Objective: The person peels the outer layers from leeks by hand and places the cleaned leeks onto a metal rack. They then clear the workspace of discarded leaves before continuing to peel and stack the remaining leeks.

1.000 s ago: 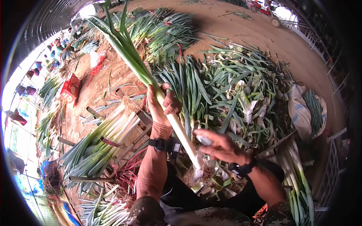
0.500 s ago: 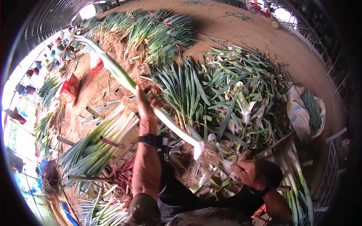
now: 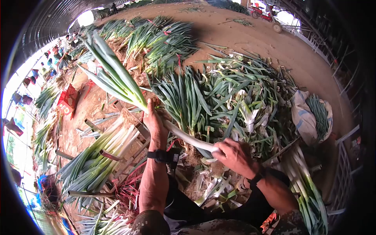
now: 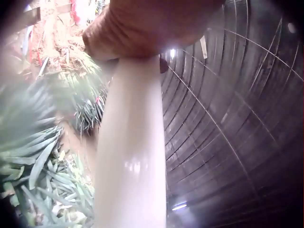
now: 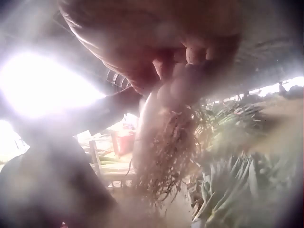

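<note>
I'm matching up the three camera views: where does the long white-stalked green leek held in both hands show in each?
Head: long white-stalked green leek runs diagonally across the centre, left hand to right hand.
Left wrist: thick white stalk, centre, below the hand.
Right wrist: blurred rooted end, centre, under the fingers.
Shared landmark: the leek's white stalk.

The leek (image 3: 172, 129) runs from a white stalk to green leaves. The ground (image 3: 250, 35) is brown, the box (image 3: 66, 100) red, the sleeves (image 3: 152, 223) camouflage-patterned, the wrist straps (image 3: 162, 156) black.
</note>
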Motion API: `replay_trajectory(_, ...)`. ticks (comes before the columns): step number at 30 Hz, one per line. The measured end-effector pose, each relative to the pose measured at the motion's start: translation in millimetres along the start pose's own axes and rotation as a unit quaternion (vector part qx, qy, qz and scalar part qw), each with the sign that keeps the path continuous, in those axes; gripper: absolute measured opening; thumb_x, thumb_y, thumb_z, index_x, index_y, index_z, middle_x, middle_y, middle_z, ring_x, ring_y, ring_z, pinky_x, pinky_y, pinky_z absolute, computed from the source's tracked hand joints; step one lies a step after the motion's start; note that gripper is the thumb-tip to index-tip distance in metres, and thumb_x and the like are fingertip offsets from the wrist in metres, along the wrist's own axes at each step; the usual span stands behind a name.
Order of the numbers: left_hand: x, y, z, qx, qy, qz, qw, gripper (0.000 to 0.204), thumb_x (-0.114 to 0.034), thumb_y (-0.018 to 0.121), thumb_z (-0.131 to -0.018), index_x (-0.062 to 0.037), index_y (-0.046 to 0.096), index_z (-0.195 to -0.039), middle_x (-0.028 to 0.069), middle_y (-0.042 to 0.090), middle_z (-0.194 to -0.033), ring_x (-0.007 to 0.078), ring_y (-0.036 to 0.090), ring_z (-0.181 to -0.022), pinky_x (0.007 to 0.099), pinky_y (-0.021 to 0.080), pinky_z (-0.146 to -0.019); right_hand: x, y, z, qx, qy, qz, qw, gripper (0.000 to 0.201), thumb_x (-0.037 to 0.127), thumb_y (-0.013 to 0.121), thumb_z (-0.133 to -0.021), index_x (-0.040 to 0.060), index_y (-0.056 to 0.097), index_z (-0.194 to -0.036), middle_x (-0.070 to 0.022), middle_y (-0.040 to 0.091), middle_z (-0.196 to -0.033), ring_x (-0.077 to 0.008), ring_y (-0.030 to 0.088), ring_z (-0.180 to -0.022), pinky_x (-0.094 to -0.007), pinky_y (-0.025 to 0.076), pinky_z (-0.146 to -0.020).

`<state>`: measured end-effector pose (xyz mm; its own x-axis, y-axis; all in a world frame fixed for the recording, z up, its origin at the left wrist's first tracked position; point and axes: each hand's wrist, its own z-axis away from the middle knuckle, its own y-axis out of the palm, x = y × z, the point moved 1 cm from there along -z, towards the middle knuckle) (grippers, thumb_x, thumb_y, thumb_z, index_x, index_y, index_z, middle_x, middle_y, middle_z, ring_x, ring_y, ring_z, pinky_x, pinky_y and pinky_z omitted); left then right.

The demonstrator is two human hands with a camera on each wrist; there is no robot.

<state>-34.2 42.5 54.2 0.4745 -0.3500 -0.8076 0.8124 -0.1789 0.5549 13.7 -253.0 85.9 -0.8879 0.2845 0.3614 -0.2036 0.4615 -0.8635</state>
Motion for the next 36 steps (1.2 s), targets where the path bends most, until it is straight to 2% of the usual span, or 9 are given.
replay_trajectory(12, 7, -6, 0, 0.033, -0.029, -0.017, 0.999, 0.039, -0.044, 0.070, -0.092, -0.0057, 0.062, -0.095, -0.0005, 0.049, -0.059, 0.0121, 0.048, -0.043, 0.0253, 0.039, -0.040, 13, -32, 63, 0.038, 0.028, -0.166, 0.985, 0.006, 0.006, 0.067, -0.088, 0.0003, 0.068, -0.091, -0.0149, 0.063, -0.074, -0.0325, 0.066, -0.068, -0.0395, 0.050, -0.058)
replay_trajectory(16, -1, -21, -28, 0.031, 0.029, -0.062, 0.997, 0.039, -0.043, 0.068, -0.094, -0.0053, 0.060, -0.093, 0.0001, 0.050, -0.060, 0.0105, 0.049, -0.046, 0.0250, 0.041, -0.042, -8, -37, 126, 0.189, 0.064, -0.195, 0.960, 0.016, 0.016, 0.070, -0.089, 0.0017, 0.073, -0.097, -0.0132, 0.070, -0.083, -0.0291, 0.069, -0.076, -0.0370, 0.055, -0.067)
replay_trajectory(20, 2, -9, -16, -0.007, 0.027, -0.040, 0.999, 0.035, -0.041, 0.066, -0.096, -0.0059, 0.060, -0.093, 0.0008, 0.050, -0.060, 0.0115, 0.049, -0.048, 0.0271, 0.042, -0.046, -1, -13, 124, 0.129, 0.003, -0.208, 0.970, 0.034, 0.032, 0.072, -0.090, 0.0094, 0.072, -0.115, -0.0125, 0.073, -0.095, -0.0290, 0.071, -0.077, -0.0379, 0.056, -0.070)
replay_trajectory(21, 8, -10, -18, -0.015, 0.028, -0.037, 0.999, 0.035, -0.041, 0.065, -0.096, -0.0061, 0.060, -0.093, 0.0008, 0.050, -0.061, 0.0116, 0.049, -0.049, 0.0270, 0.042, -0.046, 5, -15, 112, 0.211, 0.073, -0.240, 0.945, 0.039, 0.029, 0.071, -0.092, 0.0062, 0.067, -0.123, -0.0130, 0.072, -0.103, -0.0227, 0.071, -0.075, -0.0346, 0.056, -0.069)
replay_trajectory(24, 15, -8, -15, -0.026, 0.029, -0.014, 0.999, 0.031, -0.037, 0.063, -0.097, -0.0065, 0.061, -0.094, 0.0009, 0.052, -0.064, 0.0118, 0.050, -0.050, 0.0269, 0.043, -0.047, 13, 8, 89, 0.205, 0.204, -0.358, 0.888, 0.057, 0.025, 0.070, -0.094, 0.0020, 0.048, -0.142, -0.0127, 0.072, -0.106, -0.0156, 0.069, -0.073, -0.0303, 0.056, -0.067)
replay_trajectory(27, 15, -8, -15, -0.027, 0.021, 0.018, 0.999, 0.030, -0.036, 0.064, -0.097, -0.0067, 0.063, -0.095, 0.0007, 0.053, -0.067, 0.0111, 0.051, -0.051, 0.0267, 0.044, -0.047, 3, 43, 81, 0.053, 0.257, -0.479, 0.838, 0.067, 0.024, 0.067, -0.097, -0.0006, 0.031, -0.148, -0.0111, 0.072, -0.103, -0.0116, 0.067, -0.073, -0.0283, 0.056, -0.063)
replay_trajectory(30, 18, -11, -15, -0.022, 0.007, 0.021, 1.000, 0.030, -0.037, 0.066, -0.096, -0.0069, 0.064, -0.098, 0.0007, 0.054, -0.067, 0.0110, 0.051, -0.051, 0.0267, 0.044, -0.047, -7, 62, 56, 0.069, 0.321, -0.526, 0.784, 0.069, 0.026, 0.069, -0.096, -0.0017, 0.029, -0.145, -0.0099, 0.072, -0.100, -0.0129, 0.068, -0.073, -0.0280, 0.056, -0.060)
replay_trajectory(34, 18, -13, -16, -0.045, -0.007, 0.032, 0.998, 0.039, -0.040, 0.071, -0.091, -0.0030, 0.064, -0.100, 0.0006, 0.049, -0.068, 0.0133, 0.047, -0.052, 0.0282, 0.043, -0.048, -6, 57, 41, 0.096, 0.378, -0.554, 0.736, 0.046, 0.037, 0.064, -0.098, -0.0010, 0.055, -0.122, -0.0063, 0.071, -0.090, -0.0117, 0.067, -0.066, -0.0254, 0.052, -0.055)
replay_trajectory(36, 14, -24, -30, -0.029, 0.006, 0.007, 1.000, 0.038, -0.040, 0.070, -0.092, -0.0038, 0.065, -0.100, 0.0010, 0.052, -0.066, 0.0126, 0.050, -0.050, 0.0275, 0.043, -0.046, 0, 45, 51, 0.147, 0.324, -0.459, 0.814, 0.047, 0.046, 0.054, -0.100, 0.0030, 0.069, -0.090, -0.0031, 0.068, -0.073, -0.0105, 0.064, -0.061, -0.0266, 0.049, -0.053)
